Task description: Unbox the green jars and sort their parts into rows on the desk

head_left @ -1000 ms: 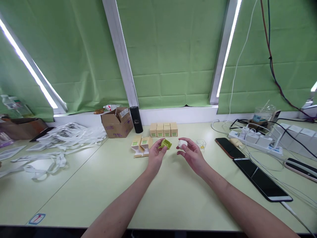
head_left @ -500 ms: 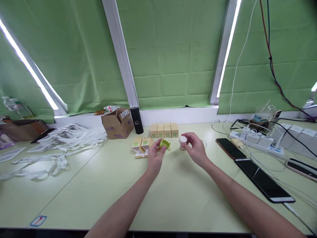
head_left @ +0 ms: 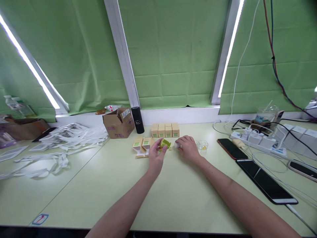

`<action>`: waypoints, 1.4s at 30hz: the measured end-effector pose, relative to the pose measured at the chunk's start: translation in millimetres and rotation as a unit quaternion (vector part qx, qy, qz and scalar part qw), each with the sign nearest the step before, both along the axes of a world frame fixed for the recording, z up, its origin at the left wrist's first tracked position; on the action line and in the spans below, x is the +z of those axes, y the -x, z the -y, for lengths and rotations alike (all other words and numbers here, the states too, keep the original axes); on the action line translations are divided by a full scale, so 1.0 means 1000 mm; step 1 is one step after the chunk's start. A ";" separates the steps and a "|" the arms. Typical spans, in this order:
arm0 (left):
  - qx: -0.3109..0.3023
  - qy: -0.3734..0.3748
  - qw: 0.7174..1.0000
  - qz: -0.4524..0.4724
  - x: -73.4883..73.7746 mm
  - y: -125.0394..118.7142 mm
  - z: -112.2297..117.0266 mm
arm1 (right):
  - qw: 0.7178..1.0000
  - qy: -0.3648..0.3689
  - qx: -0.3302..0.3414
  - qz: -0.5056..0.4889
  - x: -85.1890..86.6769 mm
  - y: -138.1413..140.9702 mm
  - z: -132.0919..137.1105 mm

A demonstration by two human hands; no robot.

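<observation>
My left hand (head_left: 156,156) pinches a small yellow-green cap-like piece (head_left: 165,143) just above the pale green table (head_left: 173,191). My right hand (head_left: 187,148) is lowered palm down onto the table beside it, fingers curled over a small white round object (head_left: 177,144) that barely shows at the fingertips. Two opened tan and green boxes (head_left: 141,145) lie just left of my left hand. A row of several closed tan boxes (head_left: 165,130) stands behind the hands. A small clear dish (head_left: 203,144) with something yellow in it sits right of my right hand.
A cardboard box (head_left: 118,122) and a black cylinder (head_left: 137,120) stand at the back. White strips (head_left: 61,142) are heaped on the left. Phones (head_left: 265,181), a power strip (head_left: 259,142), cables and a plastic cup (head_left: 264,115) fill the right side.
My right hand has dropped from chest height to the table with the white object, turning palm down. The left hand has stayed in place with the green piece.
</observation>
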State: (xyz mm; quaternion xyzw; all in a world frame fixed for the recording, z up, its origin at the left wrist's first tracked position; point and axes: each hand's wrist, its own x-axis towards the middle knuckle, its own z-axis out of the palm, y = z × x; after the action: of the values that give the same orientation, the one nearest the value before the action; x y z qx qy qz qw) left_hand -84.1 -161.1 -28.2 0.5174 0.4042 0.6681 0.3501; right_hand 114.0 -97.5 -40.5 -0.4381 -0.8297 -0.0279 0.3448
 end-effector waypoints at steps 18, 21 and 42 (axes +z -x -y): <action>0.002 -0.002 1.000 -0.002 0.004 -0.002 0.003 | 0.998 -0.033 -0.019 0.041 -0.007 -0.005 0.005; 0.001 -0.004 1.000 0.001 0.005 -0.002 0.003 | 0.998 -0.036 -0.021 0.040 -0.007 -0.005 0.005; -0.042 0.002 0.998 0.042 0.006 -0.002 0.004 | 0.998 -0.064 -0.024 0.000 0.004 -0.008 0.015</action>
State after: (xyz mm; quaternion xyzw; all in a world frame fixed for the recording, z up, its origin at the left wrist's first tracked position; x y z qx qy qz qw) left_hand -82.6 -165.4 -22.7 0.5046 0.3683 0.6730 0.3961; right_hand 121.6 -112.6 -36.9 -0.4349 -0.8156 -0.0892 0.3709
